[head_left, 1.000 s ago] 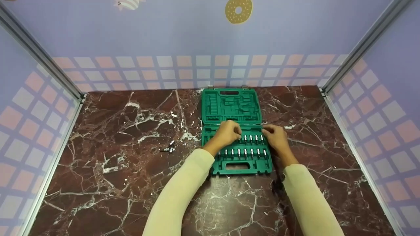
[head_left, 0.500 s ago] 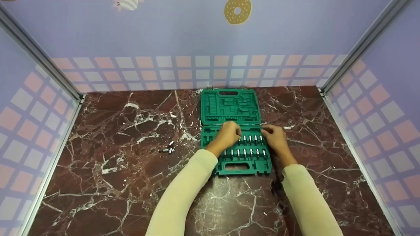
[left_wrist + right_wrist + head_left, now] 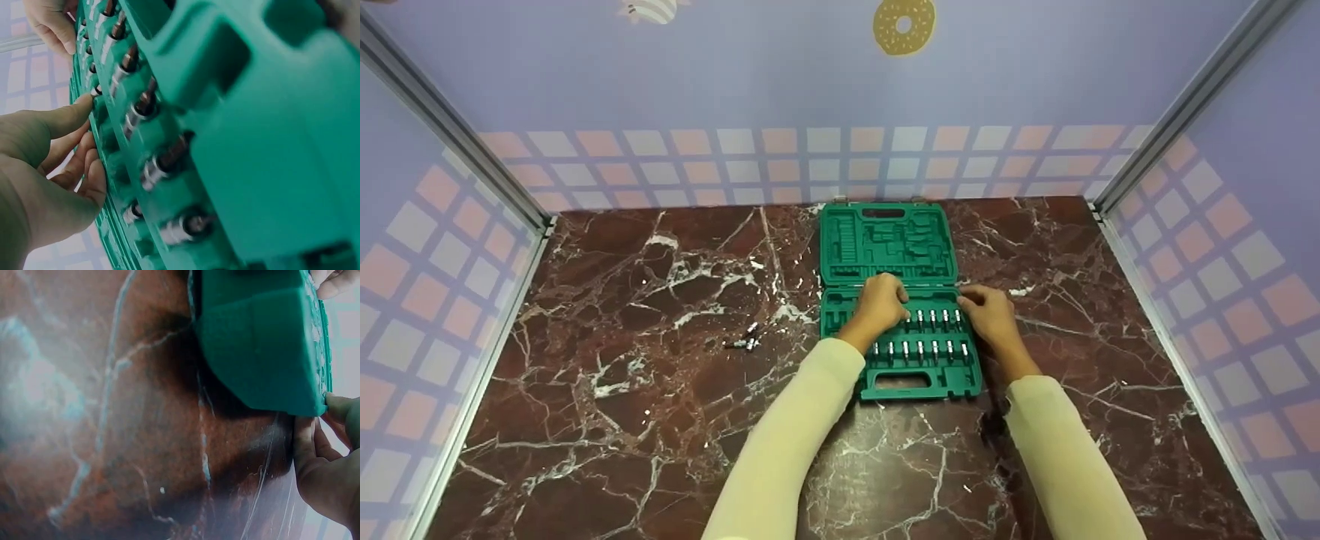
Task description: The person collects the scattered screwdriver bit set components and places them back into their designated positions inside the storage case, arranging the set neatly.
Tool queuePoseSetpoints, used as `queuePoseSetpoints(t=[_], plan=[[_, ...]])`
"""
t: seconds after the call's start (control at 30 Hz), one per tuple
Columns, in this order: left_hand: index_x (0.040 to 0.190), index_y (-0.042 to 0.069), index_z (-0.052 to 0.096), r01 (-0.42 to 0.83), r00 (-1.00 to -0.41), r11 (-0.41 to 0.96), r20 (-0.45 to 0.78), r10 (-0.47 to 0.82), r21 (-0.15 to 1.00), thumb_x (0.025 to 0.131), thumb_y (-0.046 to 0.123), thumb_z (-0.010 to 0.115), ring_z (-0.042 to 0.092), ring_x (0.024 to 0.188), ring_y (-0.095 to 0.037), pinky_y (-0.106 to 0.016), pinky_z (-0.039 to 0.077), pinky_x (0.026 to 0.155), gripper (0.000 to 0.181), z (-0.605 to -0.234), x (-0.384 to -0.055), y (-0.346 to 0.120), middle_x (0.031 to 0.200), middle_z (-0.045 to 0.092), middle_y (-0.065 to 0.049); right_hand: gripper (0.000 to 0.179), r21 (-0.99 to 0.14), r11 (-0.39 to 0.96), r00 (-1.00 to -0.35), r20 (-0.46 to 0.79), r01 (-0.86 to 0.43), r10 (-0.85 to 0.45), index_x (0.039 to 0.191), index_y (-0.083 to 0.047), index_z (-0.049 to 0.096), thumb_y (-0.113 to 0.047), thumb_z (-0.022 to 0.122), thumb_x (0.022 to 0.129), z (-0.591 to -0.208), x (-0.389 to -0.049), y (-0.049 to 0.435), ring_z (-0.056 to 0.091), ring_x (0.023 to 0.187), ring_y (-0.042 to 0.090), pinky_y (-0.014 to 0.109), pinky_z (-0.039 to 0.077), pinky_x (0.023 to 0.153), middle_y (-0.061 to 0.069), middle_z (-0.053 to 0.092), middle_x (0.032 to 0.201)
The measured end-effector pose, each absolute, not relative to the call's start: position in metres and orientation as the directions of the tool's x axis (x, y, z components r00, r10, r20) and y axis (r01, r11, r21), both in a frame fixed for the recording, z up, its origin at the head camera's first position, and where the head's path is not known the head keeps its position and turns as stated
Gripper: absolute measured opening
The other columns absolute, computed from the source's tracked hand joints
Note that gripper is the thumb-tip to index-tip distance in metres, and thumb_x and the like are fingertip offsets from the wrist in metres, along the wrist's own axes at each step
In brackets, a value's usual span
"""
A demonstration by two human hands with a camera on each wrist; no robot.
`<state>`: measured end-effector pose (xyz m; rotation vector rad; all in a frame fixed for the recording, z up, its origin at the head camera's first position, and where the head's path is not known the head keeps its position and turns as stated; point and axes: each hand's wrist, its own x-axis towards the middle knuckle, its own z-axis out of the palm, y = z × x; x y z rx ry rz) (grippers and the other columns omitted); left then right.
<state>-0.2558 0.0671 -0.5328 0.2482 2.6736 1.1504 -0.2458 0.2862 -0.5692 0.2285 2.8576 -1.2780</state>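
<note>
A green tool case [image 3: 885,390] lies unfolded on the table, its lid [image 3: 885,240] at the far side. Two rows of chrome bit sockets [image 3: 920,351] fill slots in the near half; dark driver tips stick out of them in the left wrist view. My left hand [image 3: 877,307] reaches over the upper row. Its thumb and forefinger pinch a bit socket [image 3: 97,90] at that row's left end, mostly hidden by the fingertips. At the case's right side my right hand [image 3: 990,311] grips the edge, thumb on the rim and fingers against the side wall [image 3: 259,354].
Several loose bit sockets [image 3: 746,341] lie in a small group on the marbled table [image 3: 622,420] left of the case. Tiled panels [image 3: 810,161] enclose the table at the back and both sides.
My left forearm has shifted slightly right, while the fingers stay at the upper row's left end. The right hand keeps its place on the case edge.
</note>
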Motion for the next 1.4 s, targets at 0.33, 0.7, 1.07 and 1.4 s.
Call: queuePoseSetpoints(t=[0.33,0.7,1.07,1.4], plan=[[0.089,0.002,0.076,0.091,-0.982,0.679,-0.046,0.181,0.728,0.084,-0.004,0.081,0.067,0.095,-0.022,-0.039,0.060,0.082,0.010,-0.533,-0.254,0.071,0.108,0.074,-0.010,0.029,-0.744,0.658,-0.991,-0.045,0.119,0.128,0.127,-0.004,0.072,-0.019,0.065,0.103,-0.567,-0.249,0.286,0.065,0.113,0.039,0.054,0.050,0.099,0.022,0.072,0.121],[0.098,0.003,0.078,0.098,-0.971,0.633,-0.064,0.228,0.768,0.089,0.001,0.079,0.067,0.108,-0.023,-0.040,0.059,0.092,0.009,-0.535,-0.251,0.066,0.124,0.070,-0.011,0.031,-0.747,0.651,-0.989,-0.064,0.136,0.133,0.129,-0.004,0.071,-0.020,0.063,0.103,-0.567,-0.248,0.287,0.064,0.117,0.038,0.053,0.050,0.102,0.022,0.070,0.126],[0.115,0.001,0.075,0.178,-0.944,0.634,-0.052,0.327,0.753,0.092,0.008,0.078,0.066,0.112,-0.028,-0.042,0.058,0.092,0.024,-0.532,-0.252,0.051,0.119,0.070,-0.014,0.029,-0.736,0.667,-0.991,-0.049,0.118,0.121,0.126,-0.004,0.072,-0.019,0.064,0.103,-0.570,-0.248,0.286,0.066,0.113,0.040,0.054,0.050,0.101,0.022,0.072,0.123],[0.118,0.000,0.073,0.204,-0.944,0.582,0.000,0.330,0.787,0.093,0.011,0.077,0.063,0.115,-0.030,-0.045,0.055,0.097,0.027,-0.524,-0.252,0.024,0.118,0.068,-0.015,0.030,-0.750,0.646,-0.988,-0.071,0.143,0.136,0.127,-0.003,0.072,-0.018,0.064,0.103,-0.569,-0.246,0.288,0.064,0.117,0.039,0.054,0.050,0.103,0.023,0.070,0.126]])
